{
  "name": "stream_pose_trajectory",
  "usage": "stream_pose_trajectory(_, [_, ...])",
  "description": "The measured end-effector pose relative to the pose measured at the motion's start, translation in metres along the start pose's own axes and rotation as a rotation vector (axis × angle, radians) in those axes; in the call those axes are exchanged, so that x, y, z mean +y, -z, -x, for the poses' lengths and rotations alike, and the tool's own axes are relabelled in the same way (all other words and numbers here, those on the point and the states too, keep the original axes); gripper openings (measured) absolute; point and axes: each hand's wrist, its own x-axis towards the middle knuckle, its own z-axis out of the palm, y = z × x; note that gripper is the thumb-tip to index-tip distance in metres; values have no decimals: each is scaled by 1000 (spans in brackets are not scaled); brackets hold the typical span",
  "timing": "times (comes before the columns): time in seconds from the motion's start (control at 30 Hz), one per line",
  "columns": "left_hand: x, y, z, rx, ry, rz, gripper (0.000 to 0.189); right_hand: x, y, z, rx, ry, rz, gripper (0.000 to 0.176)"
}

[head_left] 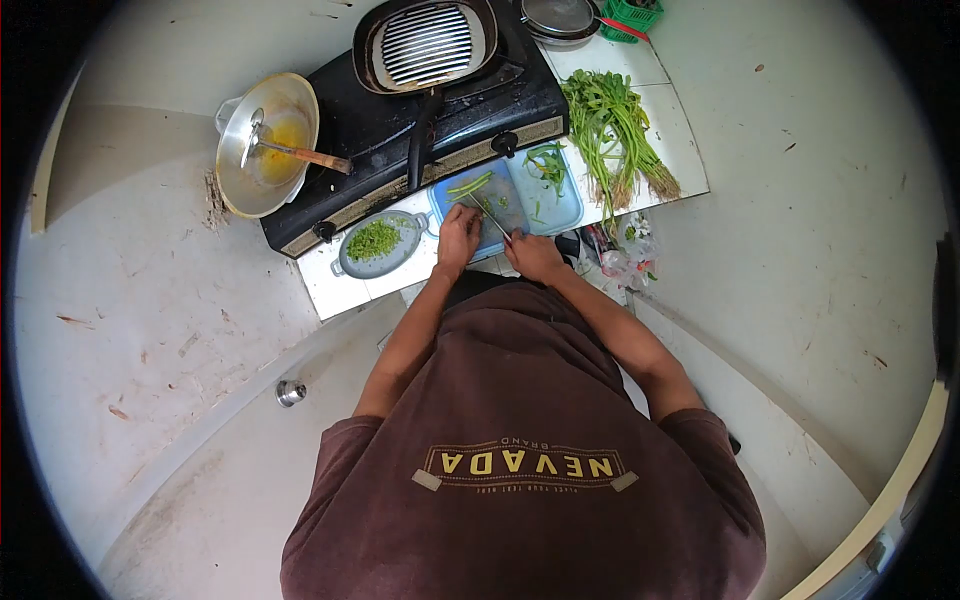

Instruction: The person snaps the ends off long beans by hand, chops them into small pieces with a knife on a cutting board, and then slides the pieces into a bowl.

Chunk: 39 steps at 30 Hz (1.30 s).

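My right hand (pixel 536 257) is closed round the handle of a knife (pixel 489 217). Its thin blade slants up and left over a blue cutting board (pixel 512 214). On the left part of the board rests my left hand (pixel 459 238), fingers curled together close to the blade's tip; what they pinch is hidden. Just beyond those fingertips lie a few cut green stalks (pixel 470 187). Small green bits are scattered by the blade. Leafy trimmings (pixel 547 165) sit at the right, on the light blue part (pixel 567 208).
Chopped greens (pixel 373 241) fill part of a grey oval dish (pixel 389 264) at left. A stove (pixel 365 152) behind carries a grill pan (pixel 488 50) and a wok (pixel 232 178) with a ladle (pixel 318 158). Rooted greens (pixel 612 130) and a plastic bag (pixel 630 262) are at right.
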Motion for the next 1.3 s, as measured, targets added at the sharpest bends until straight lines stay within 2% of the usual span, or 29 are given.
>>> stream_pose_trajectory(0.17, [2, 1, 0, -36, 43, 30, 10, -2, -4, 3, 57, 17, 8, 42])
stream_pose_trajectory(0.27, [2, 2, 0, -25, 20, 16, 9, -11, 2, -2, -47, -71, 28, 38])
stream_pose_trajectory(0.37, [3, 3, 0, -5, -20, -9, 9, -14, -2, -12, 26, -40, -12, 39])
stream_pose_trajectory(0.5, [0, 1, 0, 6, -22, -2, 9, -10, -2, -9, -22, -52, 9, 37])
stream_pose_trajectory(0.6, [-1, 1, 0, -40, 46, 6, 9, -5, -4, -1, -50, -41, 17, 37])
stream_pose_trajectory(0.67, [-2, 1, 0, -20, -1, -10, 9, -4, -7, -4, -72, -62, 18, 36])
stream_pose_trajectory(1.07, [-1, 3, -2, -41, 81, 75, 9, -4, 7, 4, -32, -28, 47, 39])
stream_pose_trajectory(1.17, [-5, 4, -3, -41, 81, 83, 8, 3, -4, 4, 59, 36, 25, 40])
stream_pose_trajectory(1.3, [-7, 4, -3, -46, 77, 74, 7, 0, 3, 7, 20, 35, 21, 40])
